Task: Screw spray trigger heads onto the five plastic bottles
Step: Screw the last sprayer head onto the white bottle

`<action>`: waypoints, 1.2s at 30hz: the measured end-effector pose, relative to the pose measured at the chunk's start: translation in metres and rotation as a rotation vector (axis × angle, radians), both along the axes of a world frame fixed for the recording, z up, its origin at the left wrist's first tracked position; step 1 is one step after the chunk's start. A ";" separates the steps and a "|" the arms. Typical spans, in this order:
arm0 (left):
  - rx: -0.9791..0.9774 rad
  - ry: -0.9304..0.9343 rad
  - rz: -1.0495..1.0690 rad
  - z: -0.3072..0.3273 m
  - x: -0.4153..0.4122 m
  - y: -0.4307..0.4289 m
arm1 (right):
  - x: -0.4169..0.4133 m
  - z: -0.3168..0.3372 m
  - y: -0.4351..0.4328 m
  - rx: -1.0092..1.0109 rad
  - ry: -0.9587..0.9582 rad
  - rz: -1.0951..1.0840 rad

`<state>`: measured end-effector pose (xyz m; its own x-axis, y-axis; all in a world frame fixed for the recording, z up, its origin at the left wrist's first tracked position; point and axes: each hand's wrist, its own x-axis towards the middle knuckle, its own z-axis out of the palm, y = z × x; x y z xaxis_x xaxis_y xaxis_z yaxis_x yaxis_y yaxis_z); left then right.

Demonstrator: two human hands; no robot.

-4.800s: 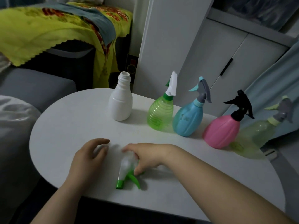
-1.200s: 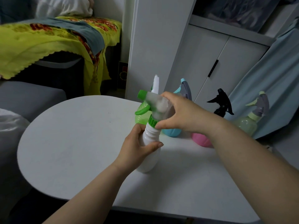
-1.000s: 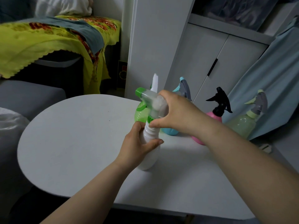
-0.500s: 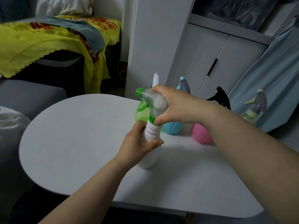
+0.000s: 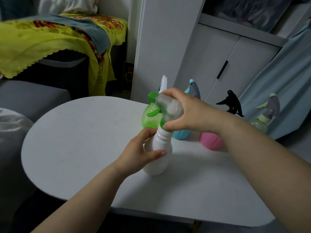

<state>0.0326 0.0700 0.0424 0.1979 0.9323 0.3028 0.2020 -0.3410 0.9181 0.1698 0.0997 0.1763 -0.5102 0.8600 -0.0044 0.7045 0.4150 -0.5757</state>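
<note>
A white plastic bottle (image 5: 159, 158) stands upright on the white oval table (image 5: 80, 142). My left hand (image 5: 139, 152) wraps around its body. A clear spray trigger head (image 5: 165, 108) with green nozzle, lever and collar sits on its neck, and my right hand (image 5: 188, 113) grips that head from the right, fingers at the collar. Behind them stand a green bottle (image 5: 149, 117), a blue bottle (image 5: 180, 134), a pink bottle (image 5: 211, 142) with a black trigger (image 5: 231, 103) and a pale green bottle (image 5: 260, 126), each with a trigger head on top.
A white cabinet (image 5: 222, 64) and a white panel (image 5: 161, 39) rise behind the table. A light blue cloth (image 5: 286, 78) hangs at the right. A yellow patterned blanket (image 5: 42, 41) covers furniture at the back left, with a grey seat (image 5: 30, 96) below.
Earlier the trigger head lay on the table and the white bottle stood at the back. Now the bottle is in front of me with the head on its neck; over the last second my right hand shifted slightly on it.
</note>
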 end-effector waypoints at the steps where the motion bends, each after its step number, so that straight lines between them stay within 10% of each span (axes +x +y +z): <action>1: -0.002 0.004 -0.001 0.000 0.000 0.000 | 0.001 0.000 0.001 -0.029 0.015 0.014; 19: 0.004 0.028 0.026 0.000 0.002 0.000 | 0.002 -0.010 -0.004 0.233 -0.099 -0.090; 36: 0.014 0.029 0.042 -0.001 0.004 -0.001 | 0.012 -0.026 -0.002 0.117 0.183 -0.099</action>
